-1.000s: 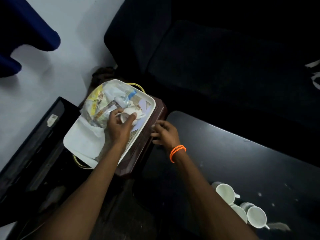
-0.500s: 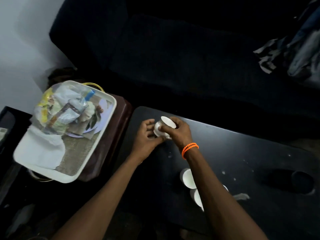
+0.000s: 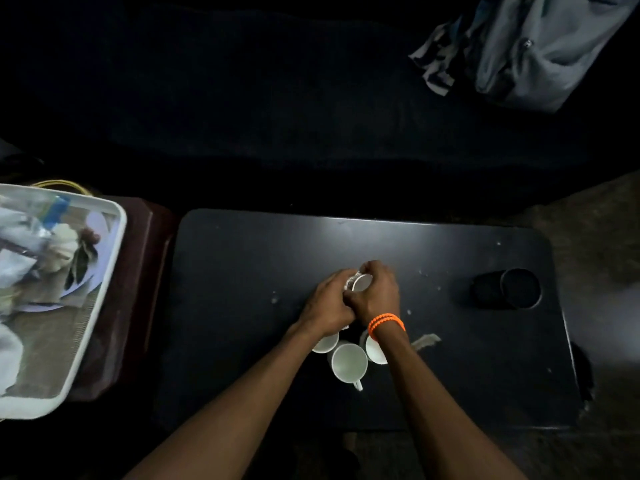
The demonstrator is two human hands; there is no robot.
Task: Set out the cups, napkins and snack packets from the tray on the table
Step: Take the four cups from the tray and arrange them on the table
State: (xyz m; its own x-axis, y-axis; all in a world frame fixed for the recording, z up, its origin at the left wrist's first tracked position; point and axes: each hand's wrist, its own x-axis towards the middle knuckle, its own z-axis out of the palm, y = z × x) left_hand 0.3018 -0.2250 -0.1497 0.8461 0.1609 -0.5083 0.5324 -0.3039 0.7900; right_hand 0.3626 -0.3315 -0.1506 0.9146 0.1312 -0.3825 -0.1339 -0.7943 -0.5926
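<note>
**Both hands wrapped round one cup, mid-table**

Centre of frame: left hand [image 3: 329, 303] and right hand [image 3: 377, 294] curled together round a small white cup [image 3: 362, 282], over the black table [image 3: 242, 271]. Only the cup's rim and a sliver of wall visible between the fingers; base hidden, so cannot tell if touching the tabletop or lifted. Orange bracelet [image 3: 386, 322] on the right wrist.

Just below the hands: three more white cups [image 3: 349, 362] clustered close on the table. Middle one fully seen, mouth up, handle toward bottom of frame. Left one mostly under the left wrist, right one half covered by the right forearm.

Left edge: white tray [image 3: 104, 271] cut off by the frame, sitting on a dark red stand [image 3: 138, 289]. Inside, blurred clear packets [image 3: 31, 233] and something white at lower left, possibly napkins; too smeared to count or name.

Right side of table: dark round object [image 3: 507, 289], shape barely readable against the black top. Upper right: grey crumpled cloth [image 3: 530, 50] on a dark sofa [image 3: 277, 98], detail lost in shadow.
</note>
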